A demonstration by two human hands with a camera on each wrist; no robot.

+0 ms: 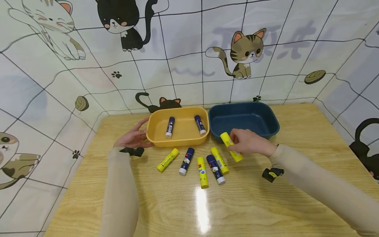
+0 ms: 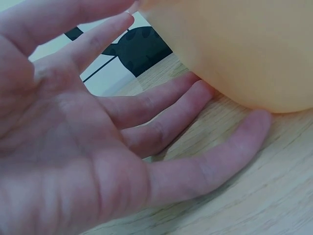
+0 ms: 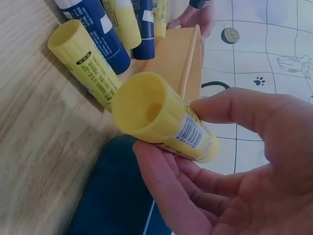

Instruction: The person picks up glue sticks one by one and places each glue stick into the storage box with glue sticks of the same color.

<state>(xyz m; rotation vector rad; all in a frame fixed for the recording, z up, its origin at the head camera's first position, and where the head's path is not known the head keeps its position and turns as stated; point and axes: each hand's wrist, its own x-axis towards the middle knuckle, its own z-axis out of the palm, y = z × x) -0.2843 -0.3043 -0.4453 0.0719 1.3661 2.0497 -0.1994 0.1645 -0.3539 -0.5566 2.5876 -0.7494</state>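
My right hand [image 1: 250, 142] pinches a yellow glue stick [image 1: 226, 139] between thumb and fingers, in front of the blue bin [image 1: 244, 116]. In the right wrist view, the barcode and hollow end of this glue stick [image 3: 190, 133] show. At the far left, my left hand [image 1: 134, 136] touches the side of the yellow bin [image 1: 177, 142]. Its fingers [image 2: 166, 125] reach out to the bin's lower wall in the left wrist view. Inside the yellow bin lie two navy glue sticks, one on the left [image 1: 170, 126] and one on the right [image 1: 200, 125].
Several glue sticks lie on the wooden table [image 1: 171, 204] before the bins: three yellow, among them one at the left [image 1: 167, 160], and two navy, one [image 1: 186, 161] beside it. A cat-patterned sheet [image 1: 183, 72] rises behind the table.
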